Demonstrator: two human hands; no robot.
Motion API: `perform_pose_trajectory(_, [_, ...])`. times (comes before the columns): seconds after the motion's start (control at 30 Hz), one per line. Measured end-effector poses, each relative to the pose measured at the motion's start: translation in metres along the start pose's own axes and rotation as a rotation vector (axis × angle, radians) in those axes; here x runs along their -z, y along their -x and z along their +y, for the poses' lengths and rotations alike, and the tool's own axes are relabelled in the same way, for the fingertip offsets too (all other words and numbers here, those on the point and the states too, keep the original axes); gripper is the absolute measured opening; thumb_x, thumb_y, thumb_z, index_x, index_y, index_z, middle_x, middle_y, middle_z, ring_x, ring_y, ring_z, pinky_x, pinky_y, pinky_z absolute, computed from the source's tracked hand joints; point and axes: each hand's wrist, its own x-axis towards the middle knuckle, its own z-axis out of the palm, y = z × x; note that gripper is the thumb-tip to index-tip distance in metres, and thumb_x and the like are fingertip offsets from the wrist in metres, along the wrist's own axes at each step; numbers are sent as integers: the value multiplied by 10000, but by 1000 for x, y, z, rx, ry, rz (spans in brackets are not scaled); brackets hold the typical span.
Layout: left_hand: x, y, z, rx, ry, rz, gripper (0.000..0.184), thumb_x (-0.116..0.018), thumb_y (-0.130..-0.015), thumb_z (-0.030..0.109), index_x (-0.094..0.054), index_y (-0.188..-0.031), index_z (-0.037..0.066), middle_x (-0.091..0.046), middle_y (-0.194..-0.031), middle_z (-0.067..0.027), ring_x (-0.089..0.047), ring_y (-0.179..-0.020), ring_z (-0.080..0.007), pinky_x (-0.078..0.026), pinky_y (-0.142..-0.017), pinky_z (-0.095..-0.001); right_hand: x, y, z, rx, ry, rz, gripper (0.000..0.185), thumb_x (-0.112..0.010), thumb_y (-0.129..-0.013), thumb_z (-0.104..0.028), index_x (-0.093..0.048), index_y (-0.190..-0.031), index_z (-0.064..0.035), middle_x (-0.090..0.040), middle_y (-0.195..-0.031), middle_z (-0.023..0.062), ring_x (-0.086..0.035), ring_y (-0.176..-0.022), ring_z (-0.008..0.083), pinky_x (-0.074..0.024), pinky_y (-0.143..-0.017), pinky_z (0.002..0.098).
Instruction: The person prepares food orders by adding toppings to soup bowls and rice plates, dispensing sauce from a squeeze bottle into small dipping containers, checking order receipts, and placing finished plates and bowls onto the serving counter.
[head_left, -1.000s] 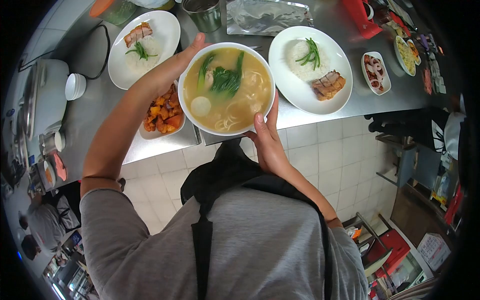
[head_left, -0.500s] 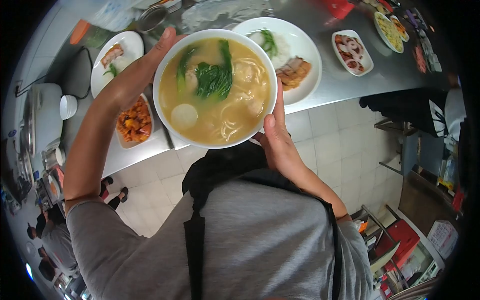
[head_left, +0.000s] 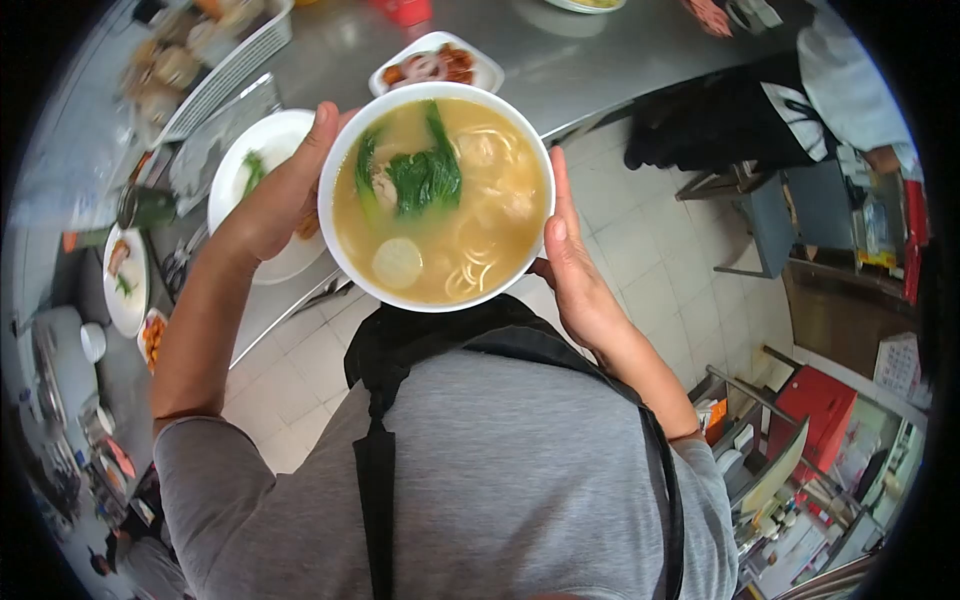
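Note:
A white bowl (head_left: pixel 440 307) of noodle soup is held level in front of my chest. Leafy greens (head_left: pixel 425 180), noodles, pale dumpling-like pieces and a round white slice (head_left: pixel 397 263) show in the broth. My left hand (head_left: pixel 290 205) grips its left side, thumb up along the rim and the other fingers mostly hidden beneath. On the right side, my right hand (head_left: pixel 580 275) is closed around the wall, thumb near the rim. Behind my left hand, partly covered, lies a white plate (head_left: pixel 222 190) with greens. Just beyond the bowl sits a white dish (head_left: pixel 488 75) of onion-topped food.
The steel counter (head_left: pixel 570 80) runs along the far side, bearing a white basket (head_left: pixel 215 95), a red container (head_left: pixel 405 10) and a small plate (head_left: pixel 138 300). A person in a dark apron (head_left: pixel 720 125) stands right, near a chair (head_left: pixel 765 220). Tiled floor (head_left: pixel 650 240) lies below.
My view and body have turned right, so the counter and its plates have shifted left. The bowl stays between both hands, and the onion-topped dish is now straight behind it.

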Motion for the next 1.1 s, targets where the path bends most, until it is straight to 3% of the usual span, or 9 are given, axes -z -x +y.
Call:
perform_pose_trajectory(0.07, [-20,-37,-1,52,46,-44,813,-179,-941,683,-276,-1486,88,-373,-1469,-103,-314,-1377,-209,-228,-1137,-357,35,5,1,-9,7,63,866,-242,-906,-713,92,-1521,-203,13,-1580,148,-142,-1432,363,-303,-1090,523])
perform_pose_trajectory(0.17, [-53,-81,16,61,-19,-107,809,-177,-939,686,-285,-1484,98,-375,-1470,-94,-303,-1383,-207,-240,-1131,-350,79,2,12,-14,0,169,864,-236,-901,-720,83,-1521,-210,31,-1583,139,-112,-1438,365,-284,-1098,539])
perform_pose_trajectory(0.33, [-91,-164,27,32,1,-186,756,-205,-961,650,-324,-1472,106,-432,-1419,-51,-433,-1280,-172,-326,-1081,-357,155,-24,26,-17,39,255,855,-236,-899,-722,48,-1527,-217,38,-1586,130,-69,-1446,356,-209,-1126,546])
perform_pose_trajectory(0.43, [-110,-200,38,-14,-25,-121,776,-202,-954,661,-314,-1474,96,-411,-1438,-61,-398,-1308,-179,-312,-1091,-373,193,-57,30,30,152,335,820,-214,-946,-663,-1,-1531,-129,-142,-1536,209,-153,-1409,339,-262,-1099,417])
perform_pose_trajectory(0.6, [-124,-260,36,-24,62,-32,822,-169,-941,679,-264,-1486,72,-293,-1520,-120,-195,-1433,-246,-106,-1168,-401,248,-114,42,12,97,243,814,-200,-942,-670,-13,-1531,-141,-63,-1566,190,-90,-1437,341,-213,-1136,452])
perform_pose_trajectory(0.73, [-125,-296,44,-38,113,109,835,-208,-947,674,-360,-1425,5,-399,-1438,-180,-350,-1359,-258,-240,-1130,-356,276,-164,57,-23,67,134,832,-194,-890,-734,32,-1527,-249,71,-1587,102,-24,-1449,354,-187,-1118,596])
perform_pose_trajectory(0.83, [-120,-312,50,-3,129,174,853,-219,-940,686,-360,-1426,0,-411,-1433,-175,-379,-1340,-249,-260,-1120,-349,283,-189,60,-49,-61,62,825,-194,-890,-736,40,-1525,-264,63,-1586,113,-46,-1448,354,-217,-1110,594])
perform_pose_trajectory(1.0, [-93,-336,39,90,210,235,774,-195,-959,654,-387,-1437,77,-444,-1426,-129,-387,-1344,-238,-250,-1123,-345,290,-221,55,-108,-151,-124,888,-268,-895,-722,116,-1514,-215,51,-1581,141,-115,-1440,334,-404,-1022,500])
perform_pose_trajectory(1.1, [-80,-344,41,85,227,292,842,-251,-930,699,-428,-1403,26,-482,-1385,-145,-458,-1275,-234,-307,-1092,-334,298,-238,65,-82,-159,-295,946,-339,-892,-708,151,-1506,-181,46,-1577,157,-108,-1439,320,-379,-1045,471])
